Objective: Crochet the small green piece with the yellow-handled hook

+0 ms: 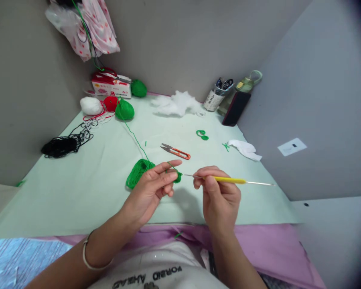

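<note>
Between the thumb and fingers of my left hand is pinched a small green crochet piece, with green yarn running over the raised index finger. My right hand grips a crochet hook by its yellow handle, pen-fashion. The hook's thin metal tip points left and ends close beside the crochet piece; whether it touches cannot be made out. Behind my left hand lies a loose green yarn skein, partly hidden by the hand. Orange-handled thread snips rest just beyond both hands.
Green, red and white yarn balls sit back left, near black yarn. White stuffing lies at the back. A phone leans by a pen cup. A curled green piece lies right of centre.
</note>
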### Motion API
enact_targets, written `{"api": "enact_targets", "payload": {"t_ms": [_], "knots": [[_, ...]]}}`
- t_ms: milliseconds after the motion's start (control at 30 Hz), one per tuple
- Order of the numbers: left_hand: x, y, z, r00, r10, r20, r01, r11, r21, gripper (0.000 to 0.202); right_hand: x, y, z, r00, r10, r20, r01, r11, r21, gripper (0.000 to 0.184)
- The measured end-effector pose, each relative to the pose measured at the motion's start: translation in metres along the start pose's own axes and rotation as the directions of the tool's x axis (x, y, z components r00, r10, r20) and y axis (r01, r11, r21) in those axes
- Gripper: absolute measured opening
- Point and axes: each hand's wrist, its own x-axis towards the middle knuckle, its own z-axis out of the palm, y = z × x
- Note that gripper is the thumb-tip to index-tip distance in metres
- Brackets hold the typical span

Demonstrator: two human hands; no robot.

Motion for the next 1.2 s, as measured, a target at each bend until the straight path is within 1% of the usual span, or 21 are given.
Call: {"api": "enact_targets", "payload": {"t_ms": [67,167,233,300,400,500,567,633,800,900,967,1033,1100,1133,1200], "knots": [[-0.002,-0.001,0.002,0.999,0.045,0.022,-0.047,0.995,0.088,0.033,0.001,0.002,0.002,0.998,0.036,0.044,-0.038,0.998,0.045,0.016],[-0.004,-0.003,0.003,0.996,0.084,0.021,-0.086,0.984,0.155,0.034,-0.001,0.005,0.004,0.995,0.058,0.075,-0.060,0.998,0.025,0.015],[-0.005,-0.004,0.003,0.996,0.093,-0.005,-0.091,0.984,0.155,0.032,-0.003,0.006,0.003,0.993,0.088,0.083,-0.091,0.995,0.041,0.016],[-0.005,-0.004,0.002,0.997,0.077,-0.014,-0.075,0.988,0.138,0.028,-0.002,0.008,0.001,0.988,0.126,0.091,-0.133,0.988,0.084,0.016],[-0.005,-0.004,0.000,0.999,0.044,0.013,-0.045,0.994,0.101,0.027,0.000,0.007,0.001,0.977,0.200,0.080,-0.212,0.959,0.190,0.018],[-0.007,-0.004,0.000,0.998,0.041,0.041,-0.044,0.995,0.089,0.024,0.003,0.005,0.002,0.961,0.263,0.090,-0.278,0.918,0.283,0.020],[-0.009,-0.003,0.001,0.998,0.045,0.044,-0.049,0.994,0.095,0.021,0.005,0.002,0.002,0.955,0.279,0.105,-0.297,0.909,0.293,0.022],[-0.010,-0.001,0.002,0.998,0.054,0.037,-0.058,0.992,0.108,0.020,0.005,0.001,0.001,0.957,0.267,0.112,-0.288,0.916,0.278,0.023],[-0.011,-0.002,0.000,0.991,0.132,0.027,-0.135,0.970,0.202,0.018,0.000,-0.001,0.000,0.982,0.169,0.083,-0.184,0.958,0.220,0.020],[-0.011,-0.005,-0.004,0.980,0.194,0.035,-0.196,0.942,0.274,0.017,-0.005,-0.002,-0.001,0.993,0.094,0.068,-0.102,0.987,0.125,0.020],[-0.010,-0.006,-0.007,0.974,0.222,0.037,-0.222,0.921,0.319,0.020,-0.007,-0.003,-0.001,0.997,0.017,0.071,-0.019,0.999,0.028,0.022],[-0.010,-0.007,-0.007,0.968,0.248,0.029,-0.243,0.903,0.354,0.022,-0.009,-0.004,-0.001,0.990,-0.100,0.096,0.107,0.991,-0.074,0.024],[-0.011,-0.008,-0.005,0.961,0.278,-0.002,-0.257,0.891,0.374,0.024,-0.011,-0.004,-0.002,0.956,-0.237,0.171,0.268,0.944,-0.192,0.027],[-0.012,-0.009,-0.003,0.957,0.288,-0.020,-0.260,0.891,0.373,0.026,-0.012,-0.003,-0.003,0.930,-0.293,0.220,0.347,0.899,-0.269,0.029],[-0.012,-0.010,0.000,0.962,0.267,-0.047,-0.238,0.915,0.326,0.033,-0.015,-0.001,-0.003,0.872,-0.370,0.320,0.481,0.768,-0.424,0.032]]}}
